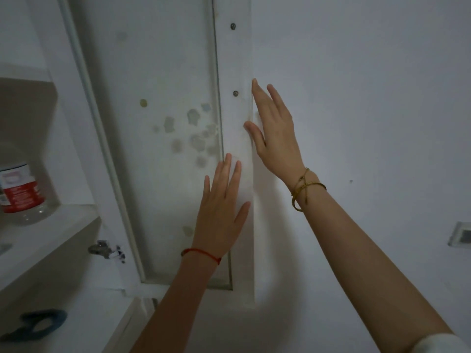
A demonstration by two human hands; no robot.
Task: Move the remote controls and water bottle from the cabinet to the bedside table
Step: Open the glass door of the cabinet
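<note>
Both hands, left hand (221, 200) and right hand (274, 128), lie flat with fingers straight on the door (237, 72) edge; bottle (21, 193) stands far left of them.

a clear water bottle (21, 192) with a red-and-white label stands upright on the open cabinet's shelf (51, 233).

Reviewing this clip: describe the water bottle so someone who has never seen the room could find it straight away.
Start at the open white cabinet door that both hands press on, and look left to the cabinet shelf. The water bottle stands upright at the picture's left edge, partly cut off. It is clear plastic with a red and white label, the only thing seen standing on that shelf.
</note>
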